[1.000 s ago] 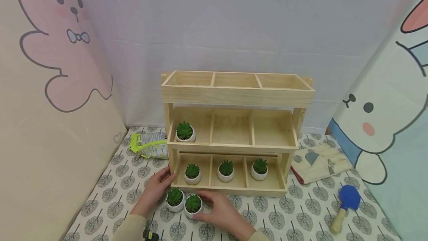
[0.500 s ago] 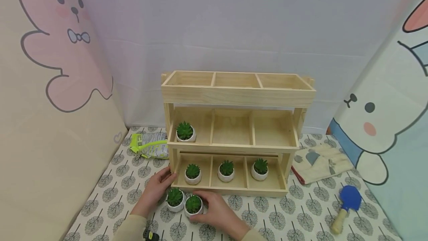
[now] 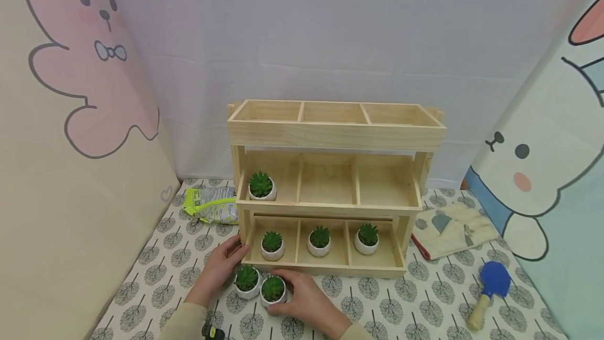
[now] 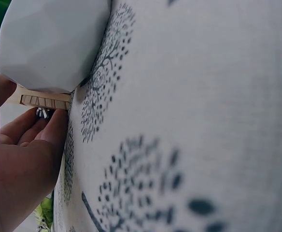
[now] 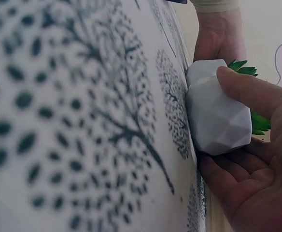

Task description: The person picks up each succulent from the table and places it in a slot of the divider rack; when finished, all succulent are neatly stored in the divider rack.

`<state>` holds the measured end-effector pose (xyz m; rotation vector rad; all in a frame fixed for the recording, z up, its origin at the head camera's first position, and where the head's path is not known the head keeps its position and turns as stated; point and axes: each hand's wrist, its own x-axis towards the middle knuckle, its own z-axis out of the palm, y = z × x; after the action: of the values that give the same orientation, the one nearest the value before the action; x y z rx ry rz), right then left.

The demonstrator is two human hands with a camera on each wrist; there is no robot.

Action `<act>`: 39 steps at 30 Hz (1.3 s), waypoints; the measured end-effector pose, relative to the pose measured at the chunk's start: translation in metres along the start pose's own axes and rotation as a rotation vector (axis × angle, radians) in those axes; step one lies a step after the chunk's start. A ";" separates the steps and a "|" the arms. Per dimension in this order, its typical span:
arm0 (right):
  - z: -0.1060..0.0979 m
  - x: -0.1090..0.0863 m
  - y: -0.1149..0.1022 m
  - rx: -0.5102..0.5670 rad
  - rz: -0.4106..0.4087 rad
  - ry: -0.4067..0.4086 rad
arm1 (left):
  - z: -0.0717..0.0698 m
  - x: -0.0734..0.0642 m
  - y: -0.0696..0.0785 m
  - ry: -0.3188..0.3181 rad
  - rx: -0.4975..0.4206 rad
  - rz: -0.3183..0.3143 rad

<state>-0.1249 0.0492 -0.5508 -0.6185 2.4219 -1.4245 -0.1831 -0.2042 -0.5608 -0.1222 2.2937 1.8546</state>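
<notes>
My right hand (image 3: 306,298) holds a small potted succulent (image 3: 272,289) on the table, thumb on one side of its white faceted pot (image 5: 218,116) and fingers on the other. A second potted succulent (image 3: 247,280) stands just left of it, close to the stand's front edge. My left hand (image 3: 220,266) grips the lower left corner of the wooden plant stand (image 3: 335,138), its thumb in front and its fingers round the outer side. In the left wrist view, the wooden end (image 4: 45,101) shows between that thumb and the fingers.
The bottom tier bears three potted succulents (image 3: 319,241), one per compartment; the middle tier bears one potted succulent (image 3: 261,187) at left. A green-and-grey bag (image 3: 212,204) lies behind left. Gloves (image 3: 453,230) and a blue trowel (image 3: 493,279) lie at right. Fabric walls surround the table.
My right hand has shifted very slightly to the left around the potted succulent. The left hand, plant stand and other pots stay where they were.
</notes>
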 end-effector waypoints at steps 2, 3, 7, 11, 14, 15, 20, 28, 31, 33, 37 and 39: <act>0.000 0.000 0.000 0.003 0.002 -0.001 | 0.000 0.001 -0.001 0.001 -0.005 -0.001; 0.000 0.000 0.000 0.006 0.003 0.000 | 0.000 0.001 -0.001 0.000 -0.003 0.000; 0.000 0.000 0.001 0.011 0.004 0.006 | 0.000 0.003 -0.003 0.002 0.006 0.001; 0.001 -0.001 0.001 0.015 0.007 0.025 | 0.000 0.003 -0.003 0.004 0.012 0.004; 0.001 -0.003 0.001 0.013 0.003 0.039 | 0.001 0.002 -0.003 0.001 0.000 0.007; 0.001 -0.003 0.001 0.009 0.002 0.044 | 0.001 0.001 -0.002 0.001 -0.002 0.010; 0.000 -0.006 0.002 -0.022 0.002 0.066 | 0.001 -0.001 0.000 -0.008 -0.003 0.012; -0.003 -0.011 0.000 -0.062 0.053 0.079 | 0.001 0.000 0.000 -0.005 0.001 0.010; -0.005 -0.013 -0.002 -0.049 0.059 0.090 | 0.000 -0.001 0.000 -0.010 0.006 0.015; -0.006 -0.015 -0.003 -0.030 0.061 0.093 | 0.000 -0.001 0.000 -0.012 0.011 0.017; -0.008 -0.016 -0.005 0.010 0.048 0.099 | 0.000 -0.001 0.001 -0.011 0.009 0.017; -0.010 -0.017 -0.006 0.018 0.036 0.104 | 0.000 -0.001 0.001 -0.010 0.011 0.019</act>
<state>-0.1130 0.0623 -0.5412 -0.5061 2.4832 -1.4969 -0.1818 -0.2039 -0.5595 -0.0888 2.3061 1.8471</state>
